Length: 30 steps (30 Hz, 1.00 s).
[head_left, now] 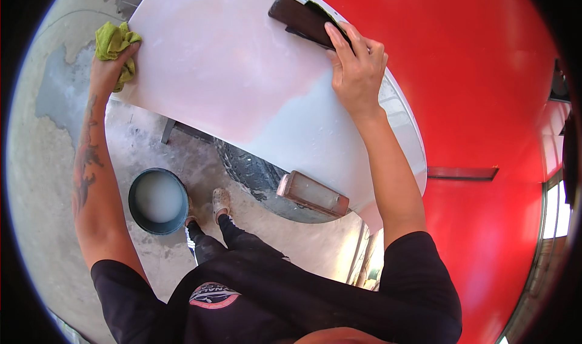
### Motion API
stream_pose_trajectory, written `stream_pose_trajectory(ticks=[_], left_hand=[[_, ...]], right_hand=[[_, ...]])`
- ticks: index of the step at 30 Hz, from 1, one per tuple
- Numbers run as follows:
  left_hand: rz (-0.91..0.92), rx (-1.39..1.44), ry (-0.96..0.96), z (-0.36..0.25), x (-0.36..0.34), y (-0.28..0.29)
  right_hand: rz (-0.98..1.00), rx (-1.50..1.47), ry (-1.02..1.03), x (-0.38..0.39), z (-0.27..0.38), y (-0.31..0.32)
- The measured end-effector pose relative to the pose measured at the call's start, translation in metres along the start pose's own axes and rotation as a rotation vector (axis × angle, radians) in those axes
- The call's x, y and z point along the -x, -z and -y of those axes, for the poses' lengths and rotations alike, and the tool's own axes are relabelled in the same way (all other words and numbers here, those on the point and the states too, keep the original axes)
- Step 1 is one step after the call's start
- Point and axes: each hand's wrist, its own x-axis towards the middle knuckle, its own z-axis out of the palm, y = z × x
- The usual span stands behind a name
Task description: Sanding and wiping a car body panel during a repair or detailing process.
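Observation:
My left hand [116, 62] grips a crumpled yellow-green cloth [108, 39] at the left edge of a white panel [212, 53] with pale pinkish, wet-looking patches. My right hand [354, 71] holds a dark, oblong block [295, 13] with black material along its edge, on the panel near its upper right rim. My right fingers lie over the near end of the block.
Red vehicle bodywork [467, 101] fills the right. Below the panel are a dark tyre-like surface [238, 162] and a metal, step-like piece [312, 192]. A dark bucket [157, 199] of cloudy liquid stands on the concrete floor [48, 186] beside my feet.

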Motion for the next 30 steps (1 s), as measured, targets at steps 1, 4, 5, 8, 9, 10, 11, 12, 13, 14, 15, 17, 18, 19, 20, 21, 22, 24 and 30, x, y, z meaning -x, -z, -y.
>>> stream_pose_trajectory(ticks=[1, 4, 5, 8, 9, 10, 11, 12, 13, 14, 15, 17, 18, 19, 20, 21, 22, 24, 30], left_hand=[[0.004, -0.002, -0.002, 0.002, 0.0, 0.0], [-0.007, 0.024, -0.011, 0.004, 0.002, 0.006], [-0.002, 0.013, -0.012, 0.002, 0.002, 0.004], [-0.013, -0.013, -0.016, -0.003, 0.001, 0.002], [-0.009, -0.03, -0.022, -0.002, 0.0, 0.002], [-0.013, -0.035, -0.022, 0.001, -0.003, 0.002], [0.015, 0.007, -0.026, 0.006, -0.004, 0.006], [0.05, 0.062, -0.034, 0.0, -0.003, 0.004], [0.056, 0.067, -0.032, -0.004, 0.0, 0.001], [0.039, 0.06, -0.017, -0.009, 0.005, -0.003], [0.01, 0.039, -0.001, -0.014, 0.009, 0.004], [-0.004, 0.03, -0.018, -0.014, 0.012, 0.007], [-0.017, 0.023, -0.037, -0.015, 0.011, 0.007], [-0.02, 0.026, -0.036, -0.015, 0.011, 0.005], [-0.017, 0.031, -0.037, -0.017, 0.009, 0.002], [-0.007, 0.025, -0.04, -0.015, 0.008, 0.005], [-0.005, 0.03, -0.046, -0.014, 0.002, -0.001], [0.029, 0.074, -0.057, 0.002, 0.0, 0.002], [0.017, 0.009, -0.009, -0.006, 0.006, 0.007]], right_hand=[[-0.007, -0.005, -0.003, -0.008, 0.001, -0.004], [0.052, -0.006, 0.007, 0.024, 0.003, 0.013], [0.052, 0.0, 0.009, 0.041, 0.003, 0.02], [0.04, -0.004, -0.013, 0.059, -0.001, 0.02], [-0.003, -0.009, 0.022, 0.04, 0.0, 0.012], [-0.039, -0.015, 0.047, 0.009, 0.001, -0.001], [-0.071, -0.025, 0.069, -0.013, 0.005, -0.011], [-0.064, -0.021, 0.068, -0.018, 0.005, -0.012], [-0.065, -0.014, 0.062, -0.022, 0.005, -0.012], [-0.065, -0.005, 0.056, -0.021, 0.004, -0.011], [0.008, -0.024, 0.054, -0.003, 0.011, -0.005], [0.104, -0.078, 0.053, 0.066, 0.029, 0.021], [0.152, -0.092, 0.051, 0.097, 0.036, 0.031], [0.138, -0.094, 0.073, 0.103, 0.038, 0.035], [0.126, -0.056, 0.14, 0.096, 0.027, 0.031], [0.113, -0.025, 0.195, 0.073, 0.023, 0.025], [0.049, 0.047, 0.192, 0.041, 0.013, 0.009], [-0.1, 0.038, 0.182, -0.035, 0.011, -0.021], [0.078, -0.037, 0.151, 0.066, 0.033, 0.014]])
